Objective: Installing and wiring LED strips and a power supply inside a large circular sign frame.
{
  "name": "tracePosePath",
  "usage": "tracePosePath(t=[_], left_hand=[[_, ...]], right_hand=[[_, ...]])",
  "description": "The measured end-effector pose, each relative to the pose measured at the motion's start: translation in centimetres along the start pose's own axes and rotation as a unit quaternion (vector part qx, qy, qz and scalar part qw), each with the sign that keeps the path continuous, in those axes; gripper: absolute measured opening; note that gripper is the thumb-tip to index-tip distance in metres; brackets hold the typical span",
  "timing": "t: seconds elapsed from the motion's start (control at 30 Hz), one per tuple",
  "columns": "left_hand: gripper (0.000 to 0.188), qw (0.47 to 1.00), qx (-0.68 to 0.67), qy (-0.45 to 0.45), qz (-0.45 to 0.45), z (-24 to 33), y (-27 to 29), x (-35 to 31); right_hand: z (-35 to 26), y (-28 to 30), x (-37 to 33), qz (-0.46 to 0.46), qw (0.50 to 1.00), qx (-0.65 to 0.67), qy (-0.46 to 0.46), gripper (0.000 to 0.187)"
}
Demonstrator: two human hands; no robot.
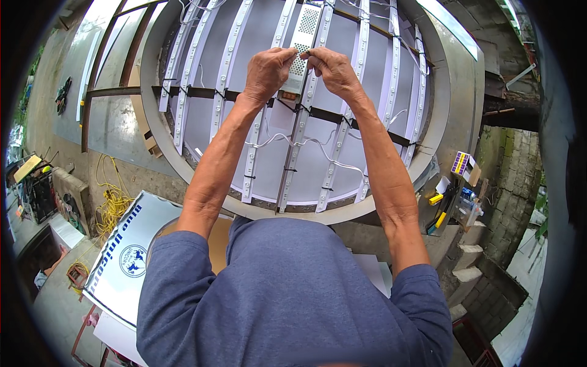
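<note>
Both arms reach forward over a large round sign frame [348, 212] lined with rows of LED strips [224, 68]. A perforated metal power supply [296, 79] lies lengthwise among the strips at the middle. My left hand [267, 74] is closed in a pinch at the power supply's left edge. My right hand [336, 72] pinches at its right edge, the fingertips nearly meeting the left ones. A tiny dark bit shows at the right fingertips; what either hand holds is too small to name. Dark crossbars [327, 115] run under the strips, with black ties around them.
White wires [318, 142] loop across the strips. A white printed sheet [116, 263] lies at the lower left, near a tangled yellow cord [113, 199]. Right of the frame are a small box [461, 164] and yellow-handled tools [439, 215]. Stone steps [468, 275] descend at the right.
</note>
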State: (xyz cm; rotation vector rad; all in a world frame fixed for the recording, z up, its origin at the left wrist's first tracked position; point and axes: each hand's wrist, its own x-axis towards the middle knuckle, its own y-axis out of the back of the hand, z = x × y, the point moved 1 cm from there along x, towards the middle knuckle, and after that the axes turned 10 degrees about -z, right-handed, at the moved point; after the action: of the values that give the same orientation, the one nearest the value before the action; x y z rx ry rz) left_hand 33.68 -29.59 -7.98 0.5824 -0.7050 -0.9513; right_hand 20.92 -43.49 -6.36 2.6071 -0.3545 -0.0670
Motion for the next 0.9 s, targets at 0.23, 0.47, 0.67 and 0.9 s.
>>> tracePosePath(t=[0.23,0.47,0.67,0.9], left_hand=[[0.018,1.0,-0.01,-0.008,0.023,0.0,-0.5,-0.3],[0.018,0.999,-0.015,-0.006,0.039,0.0,-0.8,-0.6],[0.019,0.999,-0.021,-0.005,0.032,-0.1,-1.0,-1.0],[0.022,0.998,-0.03,-0.022,0.056,0.0,-1.4,-1.2]], right_hand=[[-0.3,0.0,0.1,-0.034,0.999,0.018,-0.029,0.017],[-0.6,0.3,0.3,-0.087,0.986,0.104,-0.093,0.023],[-0.5,1.7,0.5,-0.097,0.963,0.219,-0.128,0.019],[0.5,2.3,0.5,-0.119,0.923,0.327,-0.165,0.021]])
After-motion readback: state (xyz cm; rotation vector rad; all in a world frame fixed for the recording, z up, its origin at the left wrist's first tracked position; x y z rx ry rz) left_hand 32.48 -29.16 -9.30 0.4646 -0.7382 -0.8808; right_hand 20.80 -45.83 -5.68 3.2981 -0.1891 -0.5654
